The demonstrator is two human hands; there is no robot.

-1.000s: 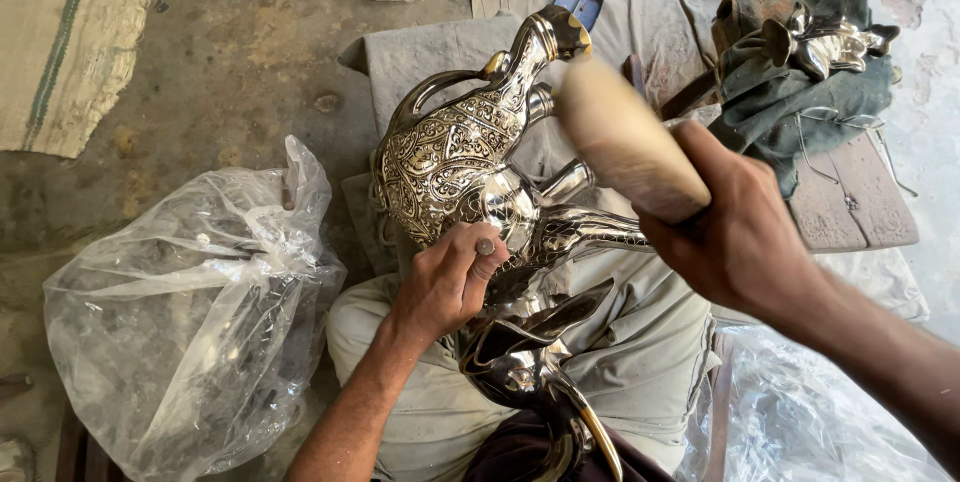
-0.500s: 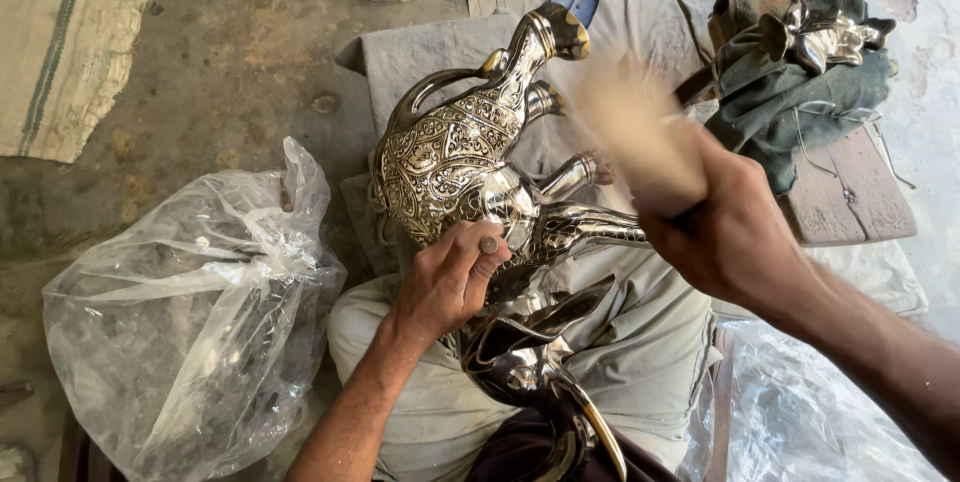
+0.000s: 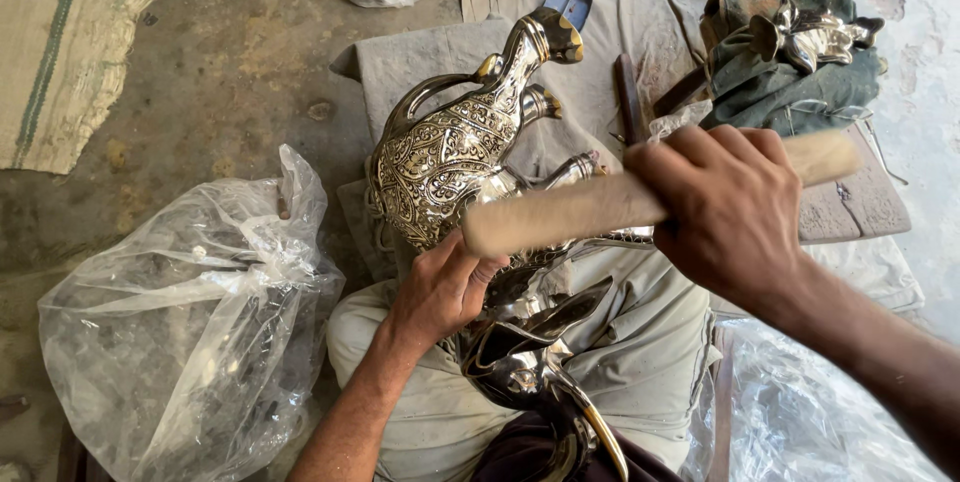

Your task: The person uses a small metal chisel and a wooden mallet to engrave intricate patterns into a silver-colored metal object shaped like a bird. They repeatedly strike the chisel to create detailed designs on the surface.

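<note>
A shiny engraved metal figure (image 3: 445, 157) with a long neck and legs stands on grey cloth in front of my lap. My left hand (image 3: 440, 292) grips its lower part and steadies it. My right hand (image 3: 730, 212) is closed around a pale wooden stick (image 3: 580, 210) that lies level across the figure's legs, its left end just above my left hand's fingers. More polished metal parts (image 3: 530, 362) rest on my lap below the figure.
A crumpled clear plastic bag (image 3: 190, 322) lies at the left on the concrete floor. A woven sack (image 3: 60, 42) is at the far left. A green cloth bundle with shiny metal pieces (image 3: 800, 62) sits on a wooden board at the upper right. More plastic sheet (image 3: 800, 402) lies at the lower right.
My right hand has swung the wooden stick from a raised, slanted position down to level across the figure's legs. My left hand has kept its hold on the figure.
</note>
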